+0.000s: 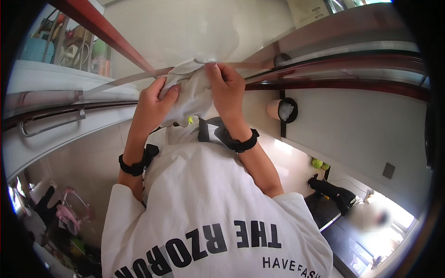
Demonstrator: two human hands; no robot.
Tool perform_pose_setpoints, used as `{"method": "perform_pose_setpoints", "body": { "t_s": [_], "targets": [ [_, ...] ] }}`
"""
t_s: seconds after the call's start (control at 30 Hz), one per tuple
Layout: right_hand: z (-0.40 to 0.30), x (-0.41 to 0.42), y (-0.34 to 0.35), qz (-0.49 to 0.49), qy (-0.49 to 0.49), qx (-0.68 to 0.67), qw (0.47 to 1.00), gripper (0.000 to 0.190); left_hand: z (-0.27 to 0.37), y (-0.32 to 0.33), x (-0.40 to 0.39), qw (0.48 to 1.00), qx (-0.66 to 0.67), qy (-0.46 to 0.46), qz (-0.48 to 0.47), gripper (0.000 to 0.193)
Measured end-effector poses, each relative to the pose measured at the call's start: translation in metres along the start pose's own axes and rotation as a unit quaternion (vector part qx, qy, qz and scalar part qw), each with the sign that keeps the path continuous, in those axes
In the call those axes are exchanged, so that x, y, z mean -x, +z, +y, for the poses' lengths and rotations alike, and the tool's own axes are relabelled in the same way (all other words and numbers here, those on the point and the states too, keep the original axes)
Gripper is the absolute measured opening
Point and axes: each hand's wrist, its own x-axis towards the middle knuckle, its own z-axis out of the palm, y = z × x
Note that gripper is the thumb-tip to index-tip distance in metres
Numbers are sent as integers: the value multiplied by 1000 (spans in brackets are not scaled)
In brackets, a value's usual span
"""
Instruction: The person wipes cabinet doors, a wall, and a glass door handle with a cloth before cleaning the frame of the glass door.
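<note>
A light grey, ribbed cloth [191, 93] hangs creased between my two hands in front of my waist. My left hand [153, 107] grips its left side, with the thumb lying over the fabric. With thumb and fingers, my right hand [227, 93] pinches the upper right corner. The cloth's top edge is folded over and shows a frayed, pale border. Both wrists carry a black strap. Just beyond the cloth stands a glass panel with a red-brown frame [114, 38]; whether the cloth touches it, I cannot tell.
A metal handle [52, 123] juts out at left. To the right stand a lined waste bin [278, 109] and a grey-white wall panel [354, 118]. Watermelons [317, 163] lie on the floor near another person [333, 196]. A pink-framed object [67, 212] is at lower left.
</note>
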Motion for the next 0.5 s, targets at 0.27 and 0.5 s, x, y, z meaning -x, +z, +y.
{"method": "perform_pose_setpoints", "body": {
  "t_s": [0.27, 0.5],
  "targets": [
    [16, 0, -4, 23, 35, 23, 999, 23, -2, -2, -8, 999, -30, 4, -41, 25],
    [14, 0, -2, 16, 14, 48, 999, 23, -7, -2, -9, 999, -7, -9, -45, 23]
  ]
}}
